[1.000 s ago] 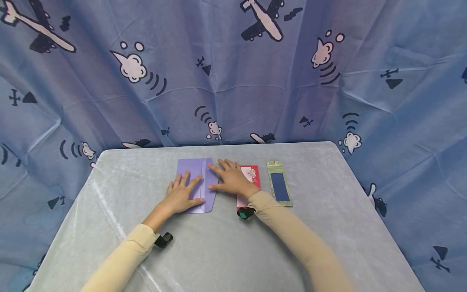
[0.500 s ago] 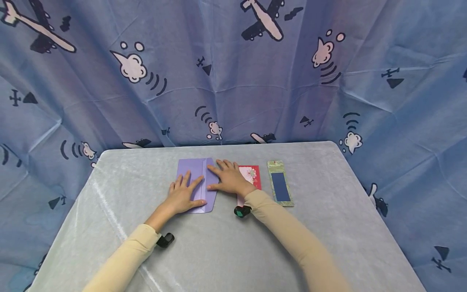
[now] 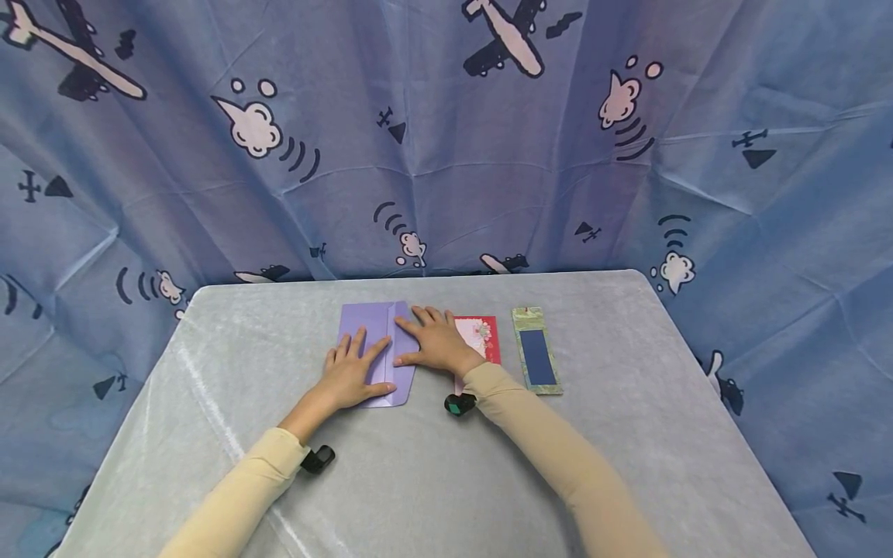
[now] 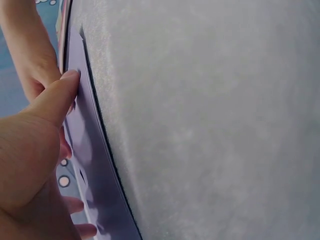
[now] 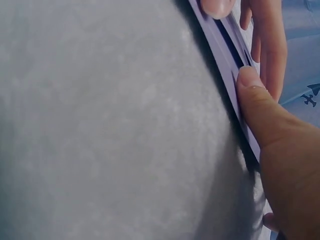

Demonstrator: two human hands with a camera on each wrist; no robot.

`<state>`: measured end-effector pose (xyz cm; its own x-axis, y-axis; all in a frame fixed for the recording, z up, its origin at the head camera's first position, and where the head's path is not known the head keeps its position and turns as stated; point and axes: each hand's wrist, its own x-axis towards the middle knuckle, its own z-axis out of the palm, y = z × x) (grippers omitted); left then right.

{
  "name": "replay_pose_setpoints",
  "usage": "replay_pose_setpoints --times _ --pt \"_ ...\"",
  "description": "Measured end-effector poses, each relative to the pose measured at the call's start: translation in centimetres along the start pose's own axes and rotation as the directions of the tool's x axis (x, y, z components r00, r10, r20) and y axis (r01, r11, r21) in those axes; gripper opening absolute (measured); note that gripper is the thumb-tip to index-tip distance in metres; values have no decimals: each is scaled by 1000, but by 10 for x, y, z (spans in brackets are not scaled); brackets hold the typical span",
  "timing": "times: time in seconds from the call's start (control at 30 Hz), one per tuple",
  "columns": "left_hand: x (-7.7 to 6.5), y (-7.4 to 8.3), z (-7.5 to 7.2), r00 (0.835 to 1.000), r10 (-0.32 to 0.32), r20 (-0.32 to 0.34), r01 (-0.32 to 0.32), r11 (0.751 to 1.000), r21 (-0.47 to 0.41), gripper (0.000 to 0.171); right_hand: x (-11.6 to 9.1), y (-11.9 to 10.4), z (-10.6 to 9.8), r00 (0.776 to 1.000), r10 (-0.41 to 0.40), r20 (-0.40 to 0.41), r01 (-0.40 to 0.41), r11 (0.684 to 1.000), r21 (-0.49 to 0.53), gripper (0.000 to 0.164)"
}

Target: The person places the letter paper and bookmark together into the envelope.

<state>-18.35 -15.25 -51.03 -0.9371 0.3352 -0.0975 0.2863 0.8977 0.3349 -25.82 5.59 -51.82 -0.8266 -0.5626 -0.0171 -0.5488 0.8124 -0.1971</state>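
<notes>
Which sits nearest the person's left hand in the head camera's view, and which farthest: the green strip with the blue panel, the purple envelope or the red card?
1. Purple envelope: right under the left hand.
2. Red card: to the right, between the other two.
3. Green strip with the blue panel: farthest right.

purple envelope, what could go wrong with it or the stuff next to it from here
The purple envelope could slide or crumple if the left hand and right hand, both resting on it with fingers spread, push unevenly.
The red-edged card might get dragged or bent, since the right sleeve crosses over its lower part in the head view.
</notes>
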Motion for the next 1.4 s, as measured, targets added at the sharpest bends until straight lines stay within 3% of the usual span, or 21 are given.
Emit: replay_pose_setpoints --times 0.7,1.03,1.4 --pt "2 5 -2 1000 -6 9 5 1000 23 84 -1 -1 4 1000 18 8 -18 1000 -26 88" --pt "6 12 -8 998 -40 39 38 998 56 85 0 -2 5 1000 15 -2 -15 1000 -27 89" --pt "7 15 -14 994 -68 85 66 997 26 78 -2 -4 0 1000 12 1 -12 1000 -29 88"
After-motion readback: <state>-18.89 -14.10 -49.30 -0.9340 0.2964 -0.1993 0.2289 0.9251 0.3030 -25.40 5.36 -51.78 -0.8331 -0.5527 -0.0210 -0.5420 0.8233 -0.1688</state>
